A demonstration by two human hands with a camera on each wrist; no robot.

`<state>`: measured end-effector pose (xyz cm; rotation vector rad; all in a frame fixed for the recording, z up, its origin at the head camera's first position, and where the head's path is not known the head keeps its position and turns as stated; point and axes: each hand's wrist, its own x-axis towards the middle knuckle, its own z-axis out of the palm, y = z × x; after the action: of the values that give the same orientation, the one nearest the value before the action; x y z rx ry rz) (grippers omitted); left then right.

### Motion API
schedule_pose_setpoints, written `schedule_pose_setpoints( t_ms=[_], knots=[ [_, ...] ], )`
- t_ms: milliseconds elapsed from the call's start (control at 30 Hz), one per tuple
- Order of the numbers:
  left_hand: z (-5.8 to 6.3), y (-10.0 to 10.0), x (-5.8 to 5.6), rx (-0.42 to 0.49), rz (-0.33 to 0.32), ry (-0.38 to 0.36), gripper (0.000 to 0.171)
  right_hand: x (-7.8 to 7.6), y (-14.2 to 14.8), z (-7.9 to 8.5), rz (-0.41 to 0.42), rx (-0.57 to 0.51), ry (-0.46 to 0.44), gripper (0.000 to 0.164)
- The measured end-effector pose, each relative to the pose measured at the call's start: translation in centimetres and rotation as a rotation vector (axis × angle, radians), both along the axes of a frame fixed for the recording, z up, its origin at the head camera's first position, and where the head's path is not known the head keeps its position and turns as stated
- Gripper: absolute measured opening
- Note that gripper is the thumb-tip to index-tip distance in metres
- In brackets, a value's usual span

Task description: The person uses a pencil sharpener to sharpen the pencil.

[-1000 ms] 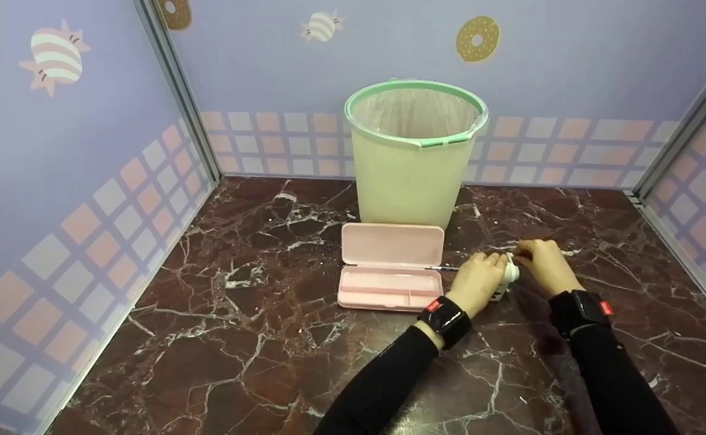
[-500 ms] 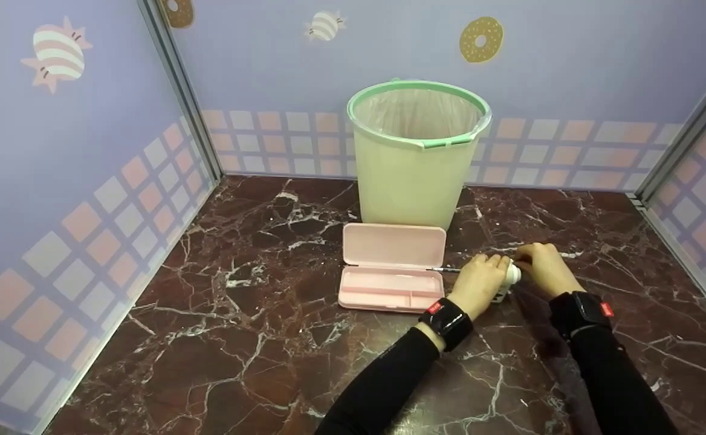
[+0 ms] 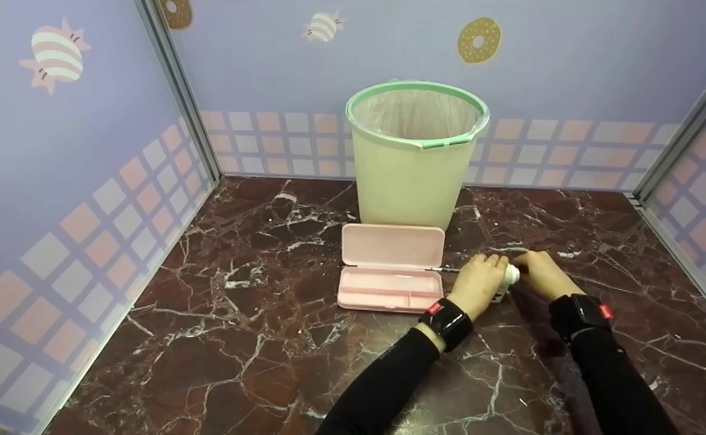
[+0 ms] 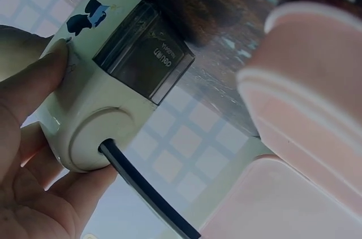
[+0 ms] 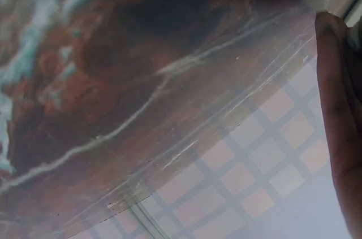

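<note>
From where I stand, the only real change over the last second is the right hand [image 3: 545, 275]: it has dipped slightly lower or nearer at the right end of the sharpener [image 4: 96, 92], while the left hand [image 3: 480, 281] stays put. That looks to me like turning work going on there, with the sharpener kept steady. The left fingers are wrapped firmly round its body, thumb on one side; the right fingers are bent close to its white end, but I can't tell whether they pinch anything. The pencil [image 4: 150, 192] remains in the hole, its outer part reaching left to the open case [image 3: 393, 244]; whether they touch is unclear. Beyond the case, on the far side of the surface [image 3: 256, 356], stands the bin [image 3: 413, 181].
</note>
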<state>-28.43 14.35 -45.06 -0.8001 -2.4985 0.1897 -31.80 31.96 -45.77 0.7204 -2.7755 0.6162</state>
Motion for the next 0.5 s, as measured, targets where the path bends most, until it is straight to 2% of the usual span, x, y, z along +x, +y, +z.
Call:
schedule_pose_setpoints(
  t_ms=[200, 500],
  knots=[
    [0.0, 0.1, 0.1, 0.006, 0.025, 0.004, 0.030, 0.3, 0.1, 0.0, 0.058, 0.003, -0.081, 0.010],
    [0.1, 0.4, 0.3, 0.002, 0.051, -0.023, 0.032, 1.3, 0.5, 0.3, 0.047, 0.001, -0.171, 0.012]
  ],
)
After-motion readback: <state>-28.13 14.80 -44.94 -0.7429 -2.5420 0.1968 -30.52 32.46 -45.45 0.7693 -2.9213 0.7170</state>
